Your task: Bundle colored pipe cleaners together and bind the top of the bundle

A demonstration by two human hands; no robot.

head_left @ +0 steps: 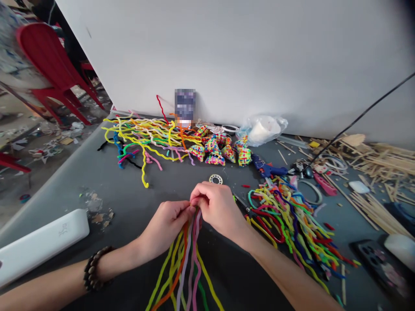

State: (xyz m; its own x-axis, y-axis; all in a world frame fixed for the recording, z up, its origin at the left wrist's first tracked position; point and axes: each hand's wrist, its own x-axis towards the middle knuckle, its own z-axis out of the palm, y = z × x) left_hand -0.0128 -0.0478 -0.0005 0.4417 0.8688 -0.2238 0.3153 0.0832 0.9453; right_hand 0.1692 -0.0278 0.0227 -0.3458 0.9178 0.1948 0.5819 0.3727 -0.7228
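Observation:
My left hand [173, 224] and my right hand [218, 211] meet over the middle of the table, their fingers pinched together. Between them they grip the top of a bundle of pipe cleaners [184, 263]. The strands are yellow, orange, lilac, pink and green, and they fan out downward toward me. My fingers hide the gripped ends. A dark beaded bracelet [94, 268] circles my left wrist. Just beyond my fingers lies a small pale ring [215, 179]. Red-handled scissors [269, 226] rest beside my right forearm.
Yellow and mixed pipe cleaners [149, 134] lie at the back left. Beside them are several multicoloured woven pieces [214, 153] and a blue glue gun [267, 166]. More pipe cleaners [295, 224], wooden sticks [363, 203] and a phone [379, 263] lie right. A white case [45, 244] sits left.

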